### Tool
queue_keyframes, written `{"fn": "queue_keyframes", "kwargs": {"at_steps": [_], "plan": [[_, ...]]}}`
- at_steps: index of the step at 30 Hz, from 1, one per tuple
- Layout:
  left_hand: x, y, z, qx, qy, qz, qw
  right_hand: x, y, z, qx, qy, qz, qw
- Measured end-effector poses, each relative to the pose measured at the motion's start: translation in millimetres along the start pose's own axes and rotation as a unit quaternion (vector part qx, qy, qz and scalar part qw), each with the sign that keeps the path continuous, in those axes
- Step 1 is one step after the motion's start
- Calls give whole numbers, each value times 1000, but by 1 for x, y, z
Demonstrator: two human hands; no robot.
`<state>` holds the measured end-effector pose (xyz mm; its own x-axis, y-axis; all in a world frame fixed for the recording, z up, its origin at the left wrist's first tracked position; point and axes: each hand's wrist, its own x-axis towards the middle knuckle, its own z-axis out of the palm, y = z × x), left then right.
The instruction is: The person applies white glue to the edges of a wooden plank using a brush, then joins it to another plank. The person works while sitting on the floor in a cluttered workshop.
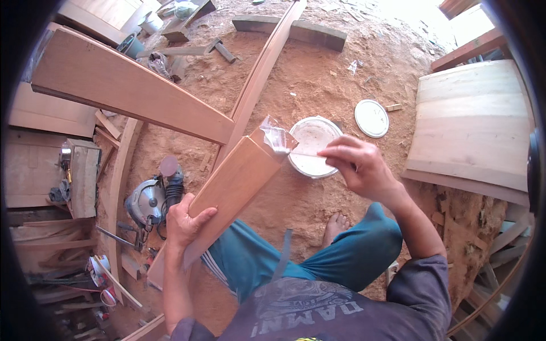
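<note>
My left hand (186,221) wraps around the edge of a reddish-brown wooden beam (230,190), its thumb on the upper face. The beam slants away from me, from beside my left leg toward the white bucket (316,128). Crumpled clear plastic (274,134) clings to its far end. With thumb and fingers pinched, my right hand (358,165) holds a thin pale stick (307,154). The stick's far tip meets the beam's end by the plastic, above the bucket's near rim. Exactly what the tip touches is too small to tell.
A wide plank (131,91) and a long wooden rail (261,74) meet just beyond the beam. A circular saw (147,200) lies on the sawdust at left. A round white lid (372,118) sits right of the bucket. Wooden panels (472,122) stand at right.
</note>
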<state>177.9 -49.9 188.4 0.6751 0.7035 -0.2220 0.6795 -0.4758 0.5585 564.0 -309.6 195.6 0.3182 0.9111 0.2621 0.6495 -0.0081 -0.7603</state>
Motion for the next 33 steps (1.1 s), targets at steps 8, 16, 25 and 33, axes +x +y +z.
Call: {"fn": "queue_keyframes", "kwargs": {"at_steps": [8, 16, 25, 33], "plan": [[2, -3, 6, -78, 16, 16, 997, 11, -19, 33, -4, 15, -44, 999], [5, -1, 1, -50, 6, 6, 999, 28, -22, 18, 44, 52, -6, 998], [6, -5, -1, -68, 7, -1, 998, 4, -10, 2, 41, -27, 18, 999], [8, -6, -2, -38, -19, 25, 999, 84, 8, 5, -145, 46, -133, 979]]}}
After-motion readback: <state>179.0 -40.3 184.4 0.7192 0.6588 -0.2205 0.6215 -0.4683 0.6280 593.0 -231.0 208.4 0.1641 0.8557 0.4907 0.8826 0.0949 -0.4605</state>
